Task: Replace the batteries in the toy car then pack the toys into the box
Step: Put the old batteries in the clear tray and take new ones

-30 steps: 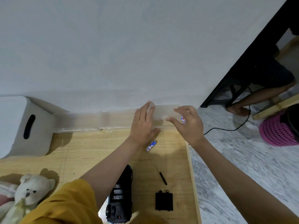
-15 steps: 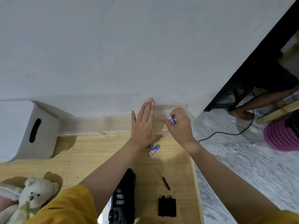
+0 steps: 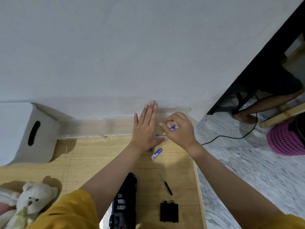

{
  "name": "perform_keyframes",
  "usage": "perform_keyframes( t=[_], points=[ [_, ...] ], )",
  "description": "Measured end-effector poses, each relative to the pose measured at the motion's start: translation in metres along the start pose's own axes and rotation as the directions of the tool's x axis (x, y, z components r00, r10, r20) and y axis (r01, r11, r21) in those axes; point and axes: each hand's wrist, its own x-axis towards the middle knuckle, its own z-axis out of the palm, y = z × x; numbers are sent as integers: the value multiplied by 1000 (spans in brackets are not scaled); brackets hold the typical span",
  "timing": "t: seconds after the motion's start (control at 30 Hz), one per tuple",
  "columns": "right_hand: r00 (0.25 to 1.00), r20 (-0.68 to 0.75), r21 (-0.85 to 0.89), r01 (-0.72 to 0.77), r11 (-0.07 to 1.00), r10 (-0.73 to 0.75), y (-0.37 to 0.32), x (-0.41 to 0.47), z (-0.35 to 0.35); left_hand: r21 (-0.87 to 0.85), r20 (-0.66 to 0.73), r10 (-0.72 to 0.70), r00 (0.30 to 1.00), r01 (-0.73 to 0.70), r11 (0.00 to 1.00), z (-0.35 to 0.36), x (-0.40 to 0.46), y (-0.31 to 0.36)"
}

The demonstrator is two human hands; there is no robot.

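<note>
Left hand (image 3: pixel 145 128) flat, fingers straight on clear plastic tray (image 3: pixel 102 128); right hand (image 3: pixel 179 129) pinches one blue-white cylindrical battery (image 3: pixel 173 128), another battery (image 3: pixel 156 154) loose on wood tabletop (image 3: pixel 99 156), black toy car (image 3: pixel 126 204) upturned near edge beside flat black cover (image 3: pixel 169 213), thin screwdriver (image 3: pixel 166 184), one fuzzy teddy (image 3: pixel 31 200).

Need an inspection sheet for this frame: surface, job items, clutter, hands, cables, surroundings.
Surface: wooden table, pale wood, against a white wall.
Job's things: toy car upside down at the near edge, battery bay open; battery cover off, right of it; screwdriver lying loose; loose battery on the wood; white box at the left; teddy bear near left.
Clutter: clear plastic tray along the wall.
Hands: left hand flat on the tray; right hand has a pinch grip on a held battery.
Cables: black cable on the floor.
Surroundings: marble floor, pink basket, another person's leg.
</note>
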Motion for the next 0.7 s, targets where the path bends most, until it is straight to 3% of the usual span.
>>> perform_keyframes(
  t=[0.1, 0.17, 0.3, 0.4, 0.53, 0.7],
  points=[
    [960, -223, -57, 157, 986, -166, -8, 1, -22, 7, -32, 21, 999, -21, 1000, 2, -3, -1],
    [954, -243, -90, 157, 984, -174, -9, 5, -36, -2, -56, 39, 998, -39, 999, 4, -4, -1],
    [990, 10, -114, 142, 983, -142, 4, 5, -47, -57, -135, 45, 990, -53, 997, 9, -11, 5],
    [978, 52, -148, 206, 967, -201, 13, -7, -45, -114, -198, 46, 979, -69, 991, 10, -16, 11],
    [971, 138, -174, 217, 960, -195, 21, -24, -38, -180, -152, 138, 979, -165, 970, 14, -19, 11],
    [964, 250, -156, 131, 979, -89, 28, -39, -28, -169, -80, 141, 987, -152, 974, 9, -16, 13]
  ],
)
